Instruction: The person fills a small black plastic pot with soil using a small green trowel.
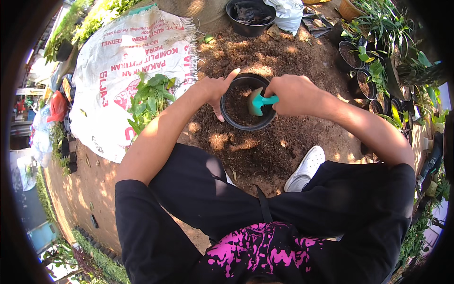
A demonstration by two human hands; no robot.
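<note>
A round black plastic plant pot (248, 126), partly filled with dark soil (236, 97), stands on loose soil before me. My left hand (218, 91) rests against the pot's left rim, thumb and fingers spread along it. The turquoise handle of a garden trowel (258, 103) is gripped in my right hand (292, 95) at the pot's right side. The trowel's blade is inside the pot, against the soil. Left of the pot, a bunch of leafy green seedlings (150, 99) lies on a flattened white woven sack (95, 81) with red print.
Loose dark soil (262, 152) covers the ground around the pot. Beyond it are a black basin (250, 30) and a white plastic bag (288, 16). Potted plants (365, 85) line the right side. A white shoe (305, 169) is close to the soil.
</note>
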